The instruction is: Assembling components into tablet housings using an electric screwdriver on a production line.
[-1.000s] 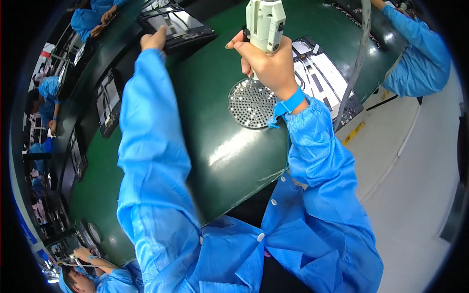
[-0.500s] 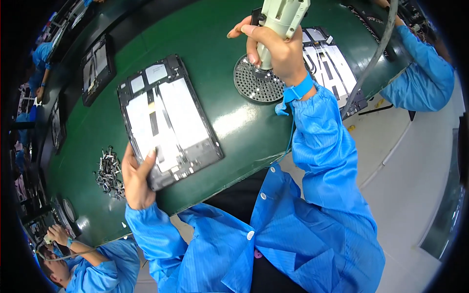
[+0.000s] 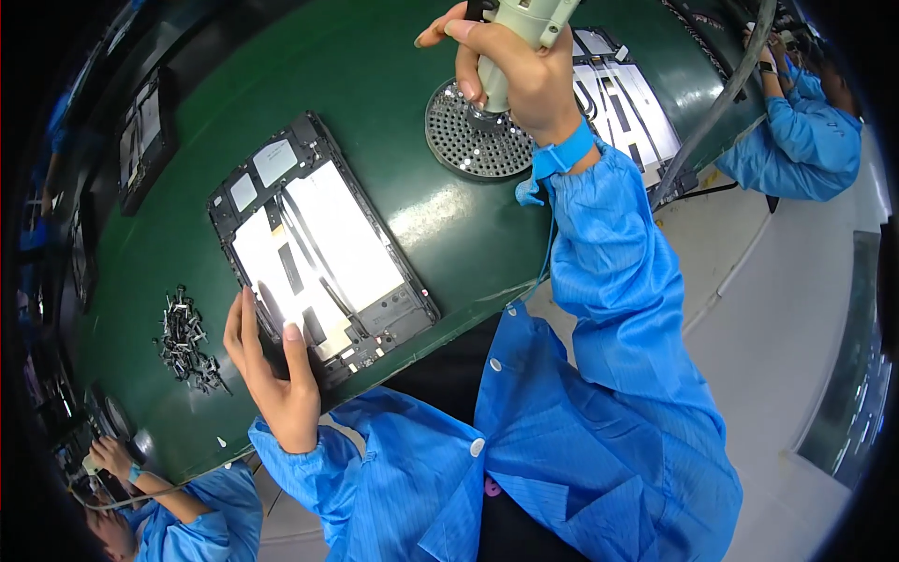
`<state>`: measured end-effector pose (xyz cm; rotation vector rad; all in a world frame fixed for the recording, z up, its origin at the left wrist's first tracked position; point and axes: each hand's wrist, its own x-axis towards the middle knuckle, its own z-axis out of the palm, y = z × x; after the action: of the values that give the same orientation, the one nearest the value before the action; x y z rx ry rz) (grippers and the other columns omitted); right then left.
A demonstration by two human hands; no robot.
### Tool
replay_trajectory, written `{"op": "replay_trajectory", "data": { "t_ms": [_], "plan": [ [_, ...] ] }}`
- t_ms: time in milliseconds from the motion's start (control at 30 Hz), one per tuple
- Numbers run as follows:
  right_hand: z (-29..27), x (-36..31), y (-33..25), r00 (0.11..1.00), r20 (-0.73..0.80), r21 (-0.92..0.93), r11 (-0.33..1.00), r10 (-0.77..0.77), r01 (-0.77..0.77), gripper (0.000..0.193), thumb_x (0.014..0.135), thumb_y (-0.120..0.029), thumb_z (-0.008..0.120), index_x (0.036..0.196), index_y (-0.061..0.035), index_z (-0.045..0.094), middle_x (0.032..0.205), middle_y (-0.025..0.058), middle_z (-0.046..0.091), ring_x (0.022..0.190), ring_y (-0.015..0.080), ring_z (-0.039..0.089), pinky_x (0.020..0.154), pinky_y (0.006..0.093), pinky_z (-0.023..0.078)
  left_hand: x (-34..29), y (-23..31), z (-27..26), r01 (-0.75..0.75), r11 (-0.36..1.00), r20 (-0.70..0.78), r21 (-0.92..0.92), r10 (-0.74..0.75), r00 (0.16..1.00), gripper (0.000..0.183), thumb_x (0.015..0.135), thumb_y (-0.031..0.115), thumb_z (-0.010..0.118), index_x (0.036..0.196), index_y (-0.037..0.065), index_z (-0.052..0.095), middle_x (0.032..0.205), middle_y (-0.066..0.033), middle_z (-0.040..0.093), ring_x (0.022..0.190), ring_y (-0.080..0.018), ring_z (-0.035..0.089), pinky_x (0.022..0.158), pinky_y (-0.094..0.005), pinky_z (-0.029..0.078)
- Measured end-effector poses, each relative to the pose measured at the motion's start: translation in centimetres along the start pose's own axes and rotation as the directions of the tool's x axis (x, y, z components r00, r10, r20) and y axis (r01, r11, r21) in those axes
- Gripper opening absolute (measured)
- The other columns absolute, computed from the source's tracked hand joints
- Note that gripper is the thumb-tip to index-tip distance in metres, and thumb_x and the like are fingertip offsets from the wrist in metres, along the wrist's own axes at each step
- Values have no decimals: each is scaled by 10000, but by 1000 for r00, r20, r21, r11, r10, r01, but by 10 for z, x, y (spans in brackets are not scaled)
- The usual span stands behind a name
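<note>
My right hand (image 3: 524,80) is wrapped round a pale electric screwdriver (image 3: 532,21), pointed down. Its lower end meets a round perforated screw tray (image 3: 459,150) with small shiny screws on it. An opened tablet (image 3: 361,220) with its white battery and dark frame exposed lies flat on the table, left of centre near the front edge. At its lower left corner my left hand (image 3: 281,389) has its fingers apart, the thumb over the tablet and the other fingers along its left side.
A pile of small dark and silver pieces (image 3: 187,342) lies left of the tablet. Another opened tablet (image 3: 632,117) sits right of the tray, and one more (image 3: 145,140) lies far left. A thick grey cable (image 3: 721,103) hangs at right. Co-workers in blue sit on both sides.
The tablet has come down flat near the front edge, and my left hand's fingers have loosened and spread. My right hand stays with the screwdriver over the tray. The whole view has shifted slightly.
</note>
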<state>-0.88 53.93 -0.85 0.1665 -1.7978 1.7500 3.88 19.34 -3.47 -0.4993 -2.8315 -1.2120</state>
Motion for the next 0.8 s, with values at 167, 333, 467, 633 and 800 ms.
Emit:
{"op": "replay_trajectory", "data": {
  "t_ms": [167, 333, 467, 633, 800],
  "plan": [
    [4, -3, -10, 996, -18, 80, 993, 85, -83, 149, 906, -85, 615, 851, 43, 667, 558, 45, 584, 422, 103, 535, 388, 223, 393, -15, -8, 0, -314, 948, 49, 54, 312, 949, 866, 693, 555, 778, 1327, 12, 549, 1444, -234, 387, 1339, -399, 403, 1099, -498, 331],
    [1, -6, -8, 990, -34, 46, 990, 137, -135, 153, 909, -84, 607, 860, 46, 674, 548, 42, 578, 418, 97, 529, 383, 220, 388, -22, -7, 4, -351, 915, 185, 201, 316, 930, 784, 598, 424, 845, 1243, 30, 634, 1380, -210, 524, 1283, -413, 489, 1102, -532, 332],
    [-3, -6, -2, 998, -16, 1, 998, 67, -67, 148, 906, -82, 603, 870, 42, 675, 564, 47, 590, 421, 103, 532, 383, 223, 393, -28, -8, 11, -410, 883, 168, 229, 379, 910, 712, 565, 314, 876, 1191, 42, 670, 1346, -200, 554, 1266, -523, 449, 1037, -574, 405],
    [4, -3, 0, 992, -91, 105, 991, 89, -80, 137, 896, -70, 599, 936, 44, 663, 692, 88, 655, 461, 111, 554, 405, 231, 414, -28, -9, 14, -395, 895, 151, 206, 370, 917, 652, 623, 258, 866, 1204, 42, 662, 1345, -199, 556, 1272, -553, 421, 1026, -574, 411],
    [8, 4, 11, 998, 34, 24, 998, -58, 57, 275, 897, -162, 541, 995, 84, 616, 752, 203, 665, 480, 136, 527, 472, 266, 432, -42, -4, -3, -370, 911, 193, 182, 336, 922, 576, 688, 198, 841, 1184, -22, 649, 1341, -220, 552, 1246, -565, 437, 1038, -581, 390]
  ]
}}
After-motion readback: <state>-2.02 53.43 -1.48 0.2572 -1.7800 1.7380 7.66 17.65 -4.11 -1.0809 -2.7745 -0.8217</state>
